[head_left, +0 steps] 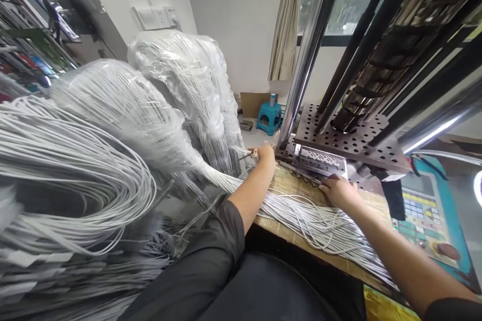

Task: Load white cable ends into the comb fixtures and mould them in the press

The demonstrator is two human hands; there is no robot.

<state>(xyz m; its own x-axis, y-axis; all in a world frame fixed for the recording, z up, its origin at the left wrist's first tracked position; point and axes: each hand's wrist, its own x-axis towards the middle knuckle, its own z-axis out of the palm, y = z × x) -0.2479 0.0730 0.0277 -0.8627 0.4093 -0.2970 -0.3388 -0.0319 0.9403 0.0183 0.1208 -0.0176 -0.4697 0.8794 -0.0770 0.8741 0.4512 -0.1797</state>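
Observation:
My left hand [265,153] is reached out past the far left corner of the bench, its fingers closed. A thin dark rod [244,156] shows at the fingertips; what exactly they grip is too small to make out. My right hand [341,191] has its fingers bent around the near end of a narrow metal bar [301,174], which lies in front of the press. Below both hands, a bundle of white cables [312,223] runs along the bench. Upright steel columns and a perforated plate [341,135] of the press stand just beyond the right hand.
Plastic-wrapped cable bundles [124,110] hang at the left, with a loose loop of cables [75,170] nearer me. A teal control panel [433,215] with buttons stands at the right. Behind the bench, a blue stool [269,116] bears a small can. The wooden bench [284,180] has a front edge close to my body.

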